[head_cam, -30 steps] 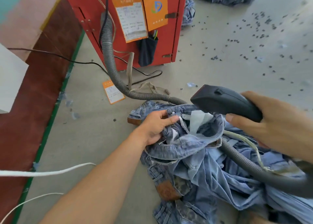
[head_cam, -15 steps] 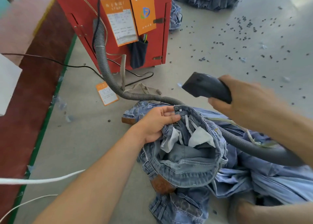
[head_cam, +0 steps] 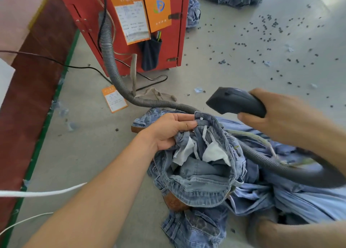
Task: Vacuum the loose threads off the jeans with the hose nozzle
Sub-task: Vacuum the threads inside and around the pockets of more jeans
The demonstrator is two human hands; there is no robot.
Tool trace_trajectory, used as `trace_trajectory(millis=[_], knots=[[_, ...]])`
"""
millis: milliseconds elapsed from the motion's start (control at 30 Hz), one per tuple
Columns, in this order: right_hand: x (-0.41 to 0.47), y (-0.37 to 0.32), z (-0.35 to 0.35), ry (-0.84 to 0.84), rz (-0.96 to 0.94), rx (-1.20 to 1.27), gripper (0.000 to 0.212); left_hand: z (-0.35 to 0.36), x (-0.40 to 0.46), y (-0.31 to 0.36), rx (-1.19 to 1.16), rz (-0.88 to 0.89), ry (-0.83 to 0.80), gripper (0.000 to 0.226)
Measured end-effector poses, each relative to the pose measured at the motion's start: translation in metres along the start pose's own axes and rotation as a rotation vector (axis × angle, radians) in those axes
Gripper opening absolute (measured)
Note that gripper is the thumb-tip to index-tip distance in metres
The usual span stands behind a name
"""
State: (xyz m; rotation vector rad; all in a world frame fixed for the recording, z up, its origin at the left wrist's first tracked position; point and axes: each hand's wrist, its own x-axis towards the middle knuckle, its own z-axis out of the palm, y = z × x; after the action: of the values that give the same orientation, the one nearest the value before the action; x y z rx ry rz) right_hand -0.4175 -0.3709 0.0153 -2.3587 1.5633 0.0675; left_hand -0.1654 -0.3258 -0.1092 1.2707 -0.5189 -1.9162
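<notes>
Nozzle (head_cam: 236, 101) has lifted slightly in the right grip (head_cam: 284, 120); left grip (head_cam: 168, 131) pinches the jeans (head_cam: 202, 172) waistband.

Single view, head-worn, wide-angle. Looks forward and steeply down from above the person's forearms, close over the jeans (head_cam: 202, 174) on the grey floor (head_cam: 243, 64); red cabinet (head_cam: 131, 23) stands at the top edge, frame edges bowed.
</notes>
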Motion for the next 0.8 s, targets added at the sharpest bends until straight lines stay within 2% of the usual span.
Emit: trace_trajectory(millis=[133, 200, 333, 467, 533, 633, 700, 800], knots=[[-0.028, -0.016, -0.002, -0.062, -0.039, -0.025, 0.044, 0.006, 0.002, 0.002, 0.002, 0.016, -0.040, 0.034], [-0.023, -0.023, 0.007, -0.087, -0.026, -0.097, 0.039, 0.007, 0.002, -0.001, 0.020, 0.030, -0.072, 0.034], [0.005, -0.026, 0.012, -0.037, 0.032, -0.088, 0.022, 0.002, 0.002, -0.006, -0.015, 0.040, -0.077, 0.035], [-0.006, -0.012, -0.001, -0.002, 0.038, 0.028, 0.030, 0.008, 0.004, -0.002, 0.015, 0.059, -0.034, 0.029], [-0.021, -0.011, -0.010, -0.054, 0.018, 0.092, 0.036, 0.008, 0.004, 0.001, 0.062, 0.082, 0.001, 0.026], [-0.022, -0.021, -0.005, -0.161, 0.014, 0.044, 0.026, 0.009, 0.003, -0.001, 0.110, 0.094, -0.035, 0.033], [-0.007, -0.028, 0.001, -0.143, 0.022, 0.013, 0.017, 0.010, 0.001, -0.005, 0.123, 0.073, -0.051, 0.038], [0.003, -0.030, -0.011, -0.065, 0.044, 0.085, 0.017, 0.006, 0.001, -0.008, 0.057, 0.054, -0.026, 0.035]])
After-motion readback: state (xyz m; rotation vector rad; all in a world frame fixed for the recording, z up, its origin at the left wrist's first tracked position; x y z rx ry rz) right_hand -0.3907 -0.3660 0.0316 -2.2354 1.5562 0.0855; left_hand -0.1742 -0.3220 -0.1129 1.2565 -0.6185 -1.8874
